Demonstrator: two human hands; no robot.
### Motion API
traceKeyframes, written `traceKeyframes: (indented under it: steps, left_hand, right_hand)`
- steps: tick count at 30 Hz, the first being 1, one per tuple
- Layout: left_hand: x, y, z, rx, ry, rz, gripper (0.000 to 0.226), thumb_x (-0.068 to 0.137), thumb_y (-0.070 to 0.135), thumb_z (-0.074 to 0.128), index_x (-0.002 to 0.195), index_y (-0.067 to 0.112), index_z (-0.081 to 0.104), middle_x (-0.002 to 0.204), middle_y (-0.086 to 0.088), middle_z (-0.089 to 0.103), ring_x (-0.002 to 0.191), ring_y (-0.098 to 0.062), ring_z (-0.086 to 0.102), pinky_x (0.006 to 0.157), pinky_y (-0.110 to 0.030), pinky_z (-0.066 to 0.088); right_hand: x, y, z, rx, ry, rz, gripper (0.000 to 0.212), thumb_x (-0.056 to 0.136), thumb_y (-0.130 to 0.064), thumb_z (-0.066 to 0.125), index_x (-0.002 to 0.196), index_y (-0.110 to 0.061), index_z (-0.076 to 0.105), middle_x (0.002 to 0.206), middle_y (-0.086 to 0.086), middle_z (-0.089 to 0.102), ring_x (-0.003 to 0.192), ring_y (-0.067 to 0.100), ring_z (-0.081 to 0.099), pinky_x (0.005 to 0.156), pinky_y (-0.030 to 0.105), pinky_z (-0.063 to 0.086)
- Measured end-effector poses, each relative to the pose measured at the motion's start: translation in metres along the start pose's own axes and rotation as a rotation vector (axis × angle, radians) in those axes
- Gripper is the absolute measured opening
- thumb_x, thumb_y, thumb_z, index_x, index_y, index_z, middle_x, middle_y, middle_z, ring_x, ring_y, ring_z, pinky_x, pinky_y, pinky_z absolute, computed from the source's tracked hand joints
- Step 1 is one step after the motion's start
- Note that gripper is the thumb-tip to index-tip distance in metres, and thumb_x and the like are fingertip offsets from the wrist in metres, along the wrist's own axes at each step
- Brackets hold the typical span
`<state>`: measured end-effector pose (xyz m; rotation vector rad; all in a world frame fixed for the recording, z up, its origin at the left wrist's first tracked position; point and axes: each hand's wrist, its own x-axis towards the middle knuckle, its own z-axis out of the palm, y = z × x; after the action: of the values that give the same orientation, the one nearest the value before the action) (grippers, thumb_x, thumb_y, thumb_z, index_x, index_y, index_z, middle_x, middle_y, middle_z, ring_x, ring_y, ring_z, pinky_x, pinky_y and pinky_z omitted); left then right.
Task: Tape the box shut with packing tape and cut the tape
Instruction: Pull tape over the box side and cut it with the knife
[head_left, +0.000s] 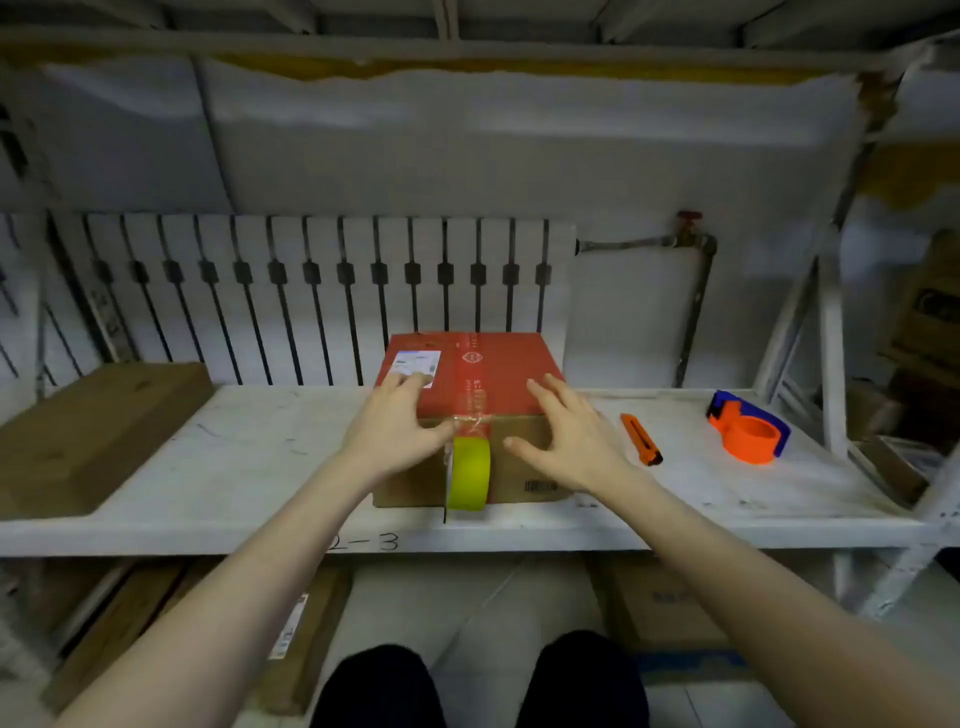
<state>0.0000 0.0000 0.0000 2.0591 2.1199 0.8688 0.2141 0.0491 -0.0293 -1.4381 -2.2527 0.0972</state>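
A white shelf (260, 467) is seen carrying everything, with a flat brown board (88, 431) laid at its left end. A box (498, 374) is set near the middle of the shelf, close to the front edge; its top is red and its front face plain brown, and a white label (418, 362) is stuck by the top's left edge. A strip of tape (475, 374) is laid along the middle of the top, down to the front edge. A yellow roll (469, 474) is seen hanging upright against the box's front face, just below that edge. The left hand (397, 431) is laid on the top's front left part, fingers spread, with the thumb pressed at the front edge beside the tape; nothing is gripped. The right hand (563, 441) is held open with fingers spread at the box's front right corner, and whether it is touching the box cannot be told. An orange and blue dispenser (748, 428) is set near the shelf's right end, and an orange knife (640, 439) is laid between it and the box.
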Motion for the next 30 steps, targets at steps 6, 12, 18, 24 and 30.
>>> traceKeyframes:
  steps: [6,12,18,24,30]
  left_hand:
    - [0.0,-0.003,0.038,-0.129,-0.073,-0.109,0.056,0.076,0.044,0.068,0.124,0.018,0.055,0.124,-0.006,0.058,0.114,-0.024,0.055,0.092,-0.033,0.044]
    - [0.029,0.018,0.052,-0.095,0.03,-0.003,0.037,0.08,0.033,0.065,0.114,0.018,0.06,0.11,-0.003,0.06,0.099,-0.021,0.06,0.08,-0.029,0.048]
    - [0.073,0.054,0.069,0.037,-0.005,0.172,0.032,0.082,0.031,0.062,0.111,0.02,0.062,0.11,-0.003,0.059,0.111,-0.024,0.053,0.088,-0.037,0.048]
    - [0.113,0.088,0.1,0.124,-0.171,0.245,0.034,0.083,0.034,0.061,0.113,0.02,0.063,0.115,-0.006,0.058,0.113,-0.028,0.052,0.093,-0.043,0.048]
    - [0.142,0.095,0.119,0.179,-0.277,0.209,0.031,0.082,0.032,0.061,0.11,0.02,0.064,0.115,-0.005,0.06,0.112,-0.026,0.054,0.091,-0.042,0.049]
  right_hand:
    - [0.001,0.016,0.023,0.004,-0.027,0.016,0.08,0.08,-0.064,0.05,0.146,-0.025,0.027,0.156,-0.001,0.023,0.14,0.021,0.028,0.107,0.043,0.036]
    - [0.013,0.043,0.035,0.117,0.134,-0.03,0.047,0.084,-0.038,0.059,0.126,-0.017,0.053,0.129,-0.001,0.053,0.118,0.017,0.049,0.091,0.033,0.047]
    - [0.033,0.085,0.037,0.321,0.398,0.129,0.014,0.086,-0.014,0.057,0.099,-0.015,0.061,0.094,-0.007,0.058,0.081,0.008,0.055,0.061,0.016,0.042]
    - [0.06,0.167,0.071,0.241,0.265,0.546,0.026,0.084,-0.011,0.048,0.11,-0.013,0.054,0.115,0.005,0.06,0.098,0.026,0.057,0.076,0.038,0.049]
    - [0.088,0.218,0.1,-0.093,-0.158,0.684,0.042,0.092,-0.024,0.048,0.13,-0.007,0.04,0.128,0.015,0.048,0.116,0.032,0.046,0.09,0.043,0.043]
